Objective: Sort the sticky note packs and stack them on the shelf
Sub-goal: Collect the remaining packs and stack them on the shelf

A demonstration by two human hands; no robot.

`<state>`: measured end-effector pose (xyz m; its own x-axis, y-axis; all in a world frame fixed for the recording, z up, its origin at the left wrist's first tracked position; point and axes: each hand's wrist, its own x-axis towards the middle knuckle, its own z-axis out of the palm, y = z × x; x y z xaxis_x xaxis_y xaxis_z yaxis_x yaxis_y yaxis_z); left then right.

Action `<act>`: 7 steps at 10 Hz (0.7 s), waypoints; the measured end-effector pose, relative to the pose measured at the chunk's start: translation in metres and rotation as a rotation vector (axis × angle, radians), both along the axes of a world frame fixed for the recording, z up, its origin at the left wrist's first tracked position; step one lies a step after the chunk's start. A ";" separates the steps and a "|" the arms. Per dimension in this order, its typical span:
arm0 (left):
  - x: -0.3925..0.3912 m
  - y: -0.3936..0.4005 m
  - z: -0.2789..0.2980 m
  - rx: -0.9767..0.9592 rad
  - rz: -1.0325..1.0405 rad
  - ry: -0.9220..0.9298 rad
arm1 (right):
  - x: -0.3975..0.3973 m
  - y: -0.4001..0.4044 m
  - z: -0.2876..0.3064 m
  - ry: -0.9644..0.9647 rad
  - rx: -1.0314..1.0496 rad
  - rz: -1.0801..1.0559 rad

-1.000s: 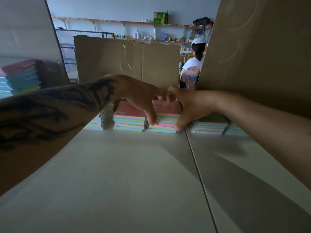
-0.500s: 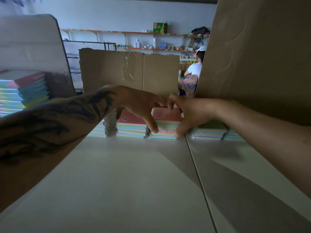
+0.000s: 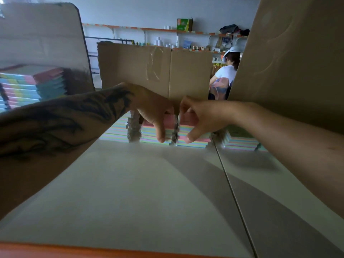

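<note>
Sticky note packs line the shelf's far edge, left hand and right hand each gripping one, seemingly squaring them before letting go.

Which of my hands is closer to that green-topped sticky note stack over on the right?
Right. The right hand rests on the pink-topped stack beside the green-topped stack; the left hand sits one stack farther left.

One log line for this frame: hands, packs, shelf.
left hand grips left pack | right hand grips right pack | both packs on shelf, side by side at back
</note>
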<state>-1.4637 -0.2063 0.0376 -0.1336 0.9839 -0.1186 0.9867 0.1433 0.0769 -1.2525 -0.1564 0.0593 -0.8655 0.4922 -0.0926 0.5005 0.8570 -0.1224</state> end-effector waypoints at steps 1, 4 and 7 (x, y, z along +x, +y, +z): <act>0.003 -0.004 0.004 0.001 -0.001 0.052 | 0.002 -0.001 -0.002 -0.005 -0.004 0.003; 0.005 0.001 0.003 0.058 0.030 0.042 | 0.008 0.001 -0.005 0.046 -0.030 0.014; 0.009 0.000 0.003 0.075 0.001 0.048 | 0.008 0.000 -0.007 0.029 -0.018 0.001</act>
<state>-1.4545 -0.2061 0.0409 -0.1384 0.9896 -0.0382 0.9893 0.1399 0.0403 -1.2447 -0.1560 0.0519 -0.8684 0.4900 -0.0761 0.4957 0.8551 -0.1519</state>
